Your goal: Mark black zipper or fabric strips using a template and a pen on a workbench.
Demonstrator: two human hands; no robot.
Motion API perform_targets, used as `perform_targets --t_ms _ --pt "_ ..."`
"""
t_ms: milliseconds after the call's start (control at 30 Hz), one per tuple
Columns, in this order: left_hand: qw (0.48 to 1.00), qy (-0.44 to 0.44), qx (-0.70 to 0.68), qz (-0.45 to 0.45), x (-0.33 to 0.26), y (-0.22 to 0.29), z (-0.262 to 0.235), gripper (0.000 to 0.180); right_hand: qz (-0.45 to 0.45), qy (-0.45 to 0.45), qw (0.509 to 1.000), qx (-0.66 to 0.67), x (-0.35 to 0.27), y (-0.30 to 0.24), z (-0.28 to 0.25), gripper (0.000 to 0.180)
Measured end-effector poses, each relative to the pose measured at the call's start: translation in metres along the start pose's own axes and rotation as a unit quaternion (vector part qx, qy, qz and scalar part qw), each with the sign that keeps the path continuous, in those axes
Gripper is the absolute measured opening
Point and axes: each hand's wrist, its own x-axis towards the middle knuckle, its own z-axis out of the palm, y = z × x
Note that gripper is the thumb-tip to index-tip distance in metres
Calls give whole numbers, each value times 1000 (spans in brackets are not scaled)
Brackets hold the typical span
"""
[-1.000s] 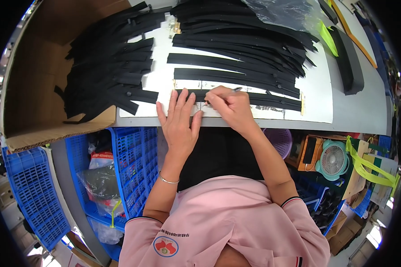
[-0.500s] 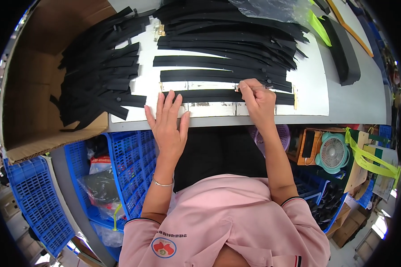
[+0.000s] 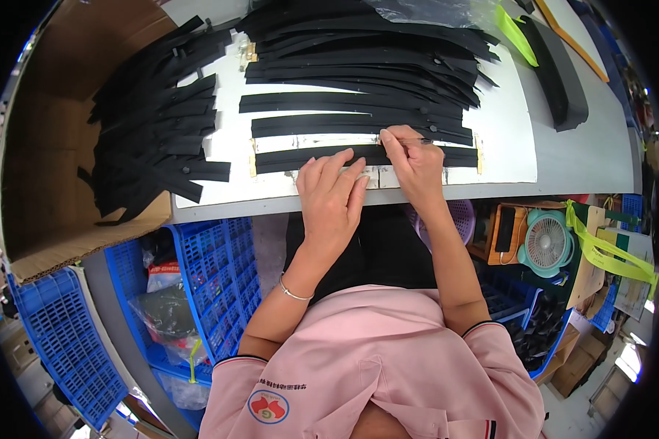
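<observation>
A black fabric strip (image 3: 274, 161), with a line along its middle like a zipper, lies straight across a marked white board (image 3: 227, 192). My left hand (image 3: 328, 201) rests its fingertips on the strip's near edge, fingers stretched and slightly bent. Just right of it, my right hand (image 3: 417, 162) pinches a thin, clear pen (image 3: 417, 140) above the strip; its tip is hidden by the fingers. Tan tape pieces (image 3: 253, 165) mark the board at the strip's ends. Beyond it, more black strips (image 3: 311, 126) lie roughly parallel.
A cardboard box (image 3: 58, 241) holding a heap of black strips (image 3: 150, 139) stands at the left. Clear plastic (image 3: 439, 12) covers part of the far pile. A dark long block (image 3: 560, 80) lies at right. Below the table are blue crates (image 3: 216, 278) and a small fan (image 3: 549, 240).
My left hand has slid right along the strip, close to my right hand. My right hand has shifted slightly left with the pen. The whole view has moved a little.
</observation>
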Motion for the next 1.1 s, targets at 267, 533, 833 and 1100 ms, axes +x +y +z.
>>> perform_targets --t_ms 267,533,833,1100 --pt "1000 0 11 -5 -1 1 3 27 12 -53 997 56 -5 9 -6 17" --pt "1000 -9 13 0 0 3 3 27 -45 -83 995 -17 -2 7 -17 18" --pt "999 -16 39 4 -2 2 4 26 178 77 967 162 1 10 -101 20" --pt "1000 -19 19 -4 24 24 14 19 204 19 968 147 -2 49 -107 21"
